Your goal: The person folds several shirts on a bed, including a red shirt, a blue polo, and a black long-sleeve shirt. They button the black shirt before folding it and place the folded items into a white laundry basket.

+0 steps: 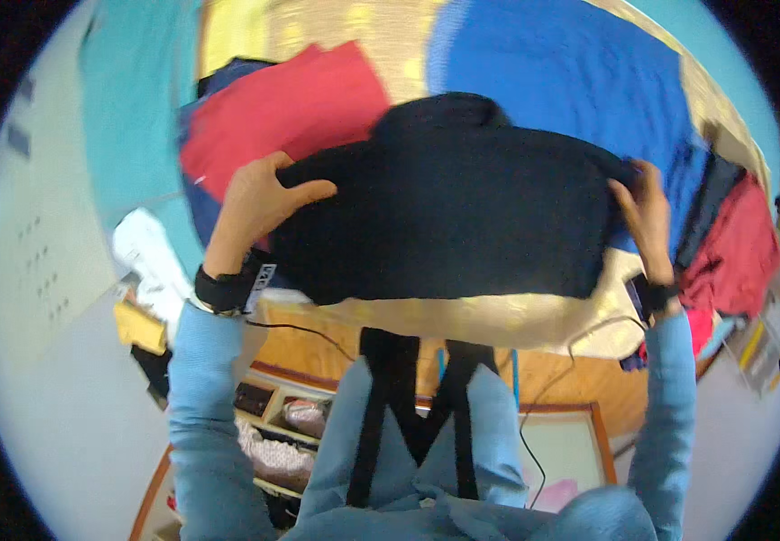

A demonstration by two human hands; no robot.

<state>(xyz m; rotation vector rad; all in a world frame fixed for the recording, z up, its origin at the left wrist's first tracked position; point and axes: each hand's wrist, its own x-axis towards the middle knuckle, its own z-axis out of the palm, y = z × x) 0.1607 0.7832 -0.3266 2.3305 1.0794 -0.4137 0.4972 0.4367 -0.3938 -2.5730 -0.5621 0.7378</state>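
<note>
A black collared top (453, 207) is stretched out sideways in front of me, its collar at the far edge and its lower edge toward me. My left hand (262, 203) grips its left side, thumb on top and fingers hidden behind the cloth. At the right side, my right hand (646, 212) pinches the fabric near the shoulder corner. Beneath and beyond lies a beige patterned cover (399, 59). A folded red garment (291, 108) rests beyond my left hand, over dark blue clothing. The large blue cloth (570, 81) lies behind the top's right half.
Dark red clothing (737, 239) is heaped at the right beside a black piece. White cloth (148, 257) hangs at the left near a yellow item (140, 326). Black cables (525, 433) run below both wrists. Low shelves (268, 415) with clothes stand near my legs.
</note>
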